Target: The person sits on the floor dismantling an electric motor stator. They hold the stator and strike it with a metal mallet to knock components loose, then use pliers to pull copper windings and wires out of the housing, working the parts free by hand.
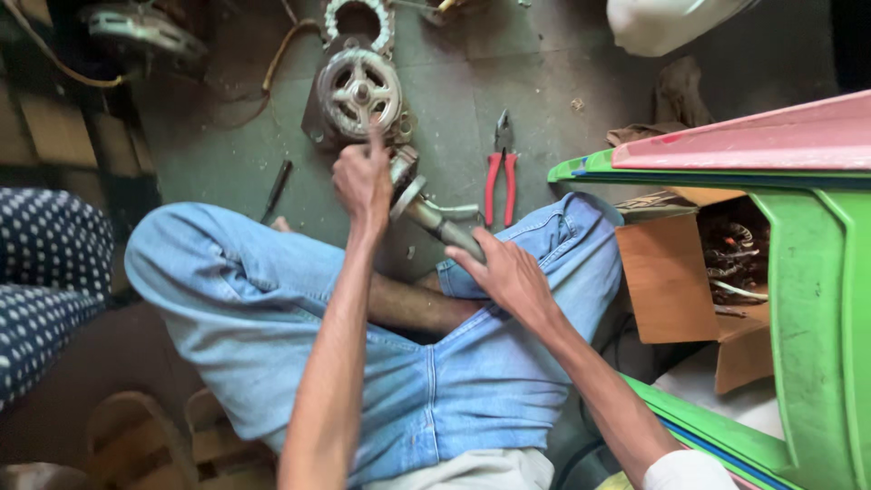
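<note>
Hands Working a Metal Part Beside an Electric Motor

Fabric with white dots (45,272) is lying at the far left of the scene, next to a knee in blue jeans (245,299) belonging to the person sitting cross-legged on the floor. A dark screwdriver-like tool (277,189) is resting on the grey concrete floor (535,82) just beyond that knee. Moving right, the left hand (361,181) is closing its fingers around the upper end of a metal part (426,210), with the index finger pointing up toward the round electric motor (358,91), which is sitting on the floor just beyond the hand. The metal part is a greyish cylinder with a flange, and it is lying at a slant between the two hands, above the person's lap. The right hand (508,272) is gripping its lower end, fingers curled around the cylinder.

Red-handled pliers (501,177) are lying on the floor just right of the part, untouched. Farther right, an open cardboard box (671,281) with dark coiled parts inside is sitting under green plastic furniture (817,318), and a white container (662,23) is showing at the far edge.

Judging by the layout, the work appears to be midway: the part is already off the motor and in hand, while the motor is sitting apart, not yet joined with anything. Whether the part is being dismantled or readied for fitting cannot be told.
</note>
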